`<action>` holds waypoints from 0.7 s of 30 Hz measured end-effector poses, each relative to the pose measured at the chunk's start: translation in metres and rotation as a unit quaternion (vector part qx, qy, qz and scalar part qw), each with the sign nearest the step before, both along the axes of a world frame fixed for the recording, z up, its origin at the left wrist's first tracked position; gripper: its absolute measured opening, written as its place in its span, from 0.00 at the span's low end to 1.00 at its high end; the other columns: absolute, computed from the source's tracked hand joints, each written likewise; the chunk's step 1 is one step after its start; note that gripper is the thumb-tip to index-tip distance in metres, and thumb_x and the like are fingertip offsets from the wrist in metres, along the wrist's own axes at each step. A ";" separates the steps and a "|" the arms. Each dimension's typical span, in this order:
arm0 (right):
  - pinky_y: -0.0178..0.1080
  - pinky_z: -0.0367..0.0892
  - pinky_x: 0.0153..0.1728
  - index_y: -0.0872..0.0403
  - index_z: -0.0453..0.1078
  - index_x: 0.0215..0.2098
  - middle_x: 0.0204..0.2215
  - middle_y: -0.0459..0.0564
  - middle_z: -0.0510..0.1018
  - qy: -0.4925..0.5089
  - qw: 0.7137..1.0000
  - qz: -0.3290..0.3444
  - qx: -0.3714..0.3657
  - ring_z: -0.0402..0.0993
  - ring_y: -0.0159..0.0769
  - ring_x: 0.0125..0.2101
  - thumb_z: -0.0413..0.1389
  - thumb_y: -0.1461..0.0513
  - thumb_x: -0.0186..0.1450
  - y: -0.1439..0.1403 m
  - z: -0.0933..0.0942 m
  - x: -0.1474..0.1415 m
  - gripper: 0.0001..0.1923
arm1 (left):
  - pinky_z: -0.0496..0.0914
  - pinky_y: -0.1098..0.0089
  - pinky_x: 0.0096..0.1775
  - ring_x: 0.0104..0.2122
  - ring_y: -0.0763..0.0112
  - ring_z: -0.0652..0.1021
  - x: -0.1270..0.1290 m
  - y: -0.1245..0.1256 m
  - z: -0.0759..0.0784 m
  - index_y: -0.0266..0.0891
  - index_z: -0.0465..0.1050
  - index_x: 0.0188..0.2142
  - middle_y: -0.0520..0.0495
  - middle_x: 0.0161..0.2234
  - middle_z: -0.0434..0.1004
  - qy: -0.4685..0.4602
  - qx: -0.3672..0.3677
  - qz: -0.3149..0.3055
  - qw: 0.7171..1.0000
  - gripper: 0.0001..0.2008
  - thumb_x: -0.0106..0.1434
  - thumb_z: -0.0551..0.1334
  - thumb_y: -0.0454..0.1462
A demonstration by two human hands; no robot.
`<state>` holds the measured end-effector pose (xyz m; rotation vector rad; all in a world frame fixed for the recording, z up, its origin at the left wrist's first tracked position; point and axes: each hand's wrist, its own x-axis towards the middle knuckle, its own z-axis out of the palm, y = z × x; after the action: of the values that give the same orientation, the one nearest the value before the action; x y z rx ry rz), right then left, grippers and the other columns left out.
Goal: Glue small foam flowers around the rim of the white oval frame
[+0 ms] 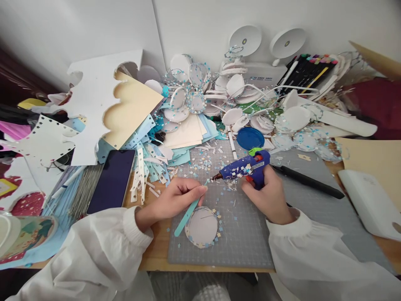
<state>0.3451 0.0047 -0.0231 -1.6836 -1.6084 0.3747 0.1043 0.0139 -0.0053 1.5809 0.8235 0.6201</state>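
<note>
Holding a blue glue gun (pixel 247 168) in our right hand (pixel 269 198), we are wrapping the fingers tight around its grip, with the nozzle pointing left toward the tip of a teal stick (pixel 188 214). Our left hand (pixel 175 200) is pinching that stick between thumb and fingers — its upper end is meeting the nozzle, its lower end is slanting down past a white paper disc (pixel 202 228) ringed with small blue and white bits.

The disc is lying flat on the grey cutting mat (pixel 244 238), near the desk's front edge, just below both hands. A dark phone (pixel 112 180) is resting toward the front-left, beside a bundle of thin sticks. A blue lid (pixel 249 138) is sitting behind the glue gun, and a black pen (pixel 308 182) is lying on the mat to the right. Heaps of white discs (pixel 219 92) are crowding the desk's back edge.
</note>
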 end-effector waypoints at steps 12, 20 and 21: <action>0.37 0.63 0.21 0.51 0.65 0.33 0.17 0.41 0.67 -0.016 1.000 0.003 0.010 0.63 0.34 0.17 0.56 0.62 0.51 -0.001 0.000 0.001 0.10 | 0.55 0.75 0.21 0.17 0.78 0.60 0.000 0.000 0.000 0.34 0.68 0.19 0.54 0.15 0.58 -0.005 -0.010 0.000 1.000 0.25 0.67 0.53 0.48; 0.36 0.63 0.20 0.51 0.66 0.35 0.17 0.40 0.67 -0.026 0.999 0.002 0.022 0.63 0.34 0.17 0.56 0.62 0.51 -0.001 -0.001 0.002 0.11 | 0.54 0.74 0.22 0.17 0.78 0.59 0.000 0.001 -0.002 0.34 0.68 0.20 0.55 0.15 0.56 -0.013 -0.008 -0.010 1.000 0.23 0.67 0.53 0.45; 0.36 0.63 0.20 0.51 0.66 0.35 0.17 0.40 0.67 -0.026 0.999 0.002 0.022 0.63 0.34 0.17 0.56 0.62 0.51 -0.001 -0.001 0.002 0.11 | 0.54 0.74 0.22 0.18 0.78 0.59 0.000 0.001 -0.002 0.34 0.68 0.20 0.55 0.15 0.57 -0.013 -0.010 -0.011 1.000 0.23 0.67 0.53 0.44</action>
<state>0.3475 0.0041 -0.0245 -1.6691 -1.6469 0.2962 0.1044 0.0149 -0.0070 1.5581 0.7903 0.6139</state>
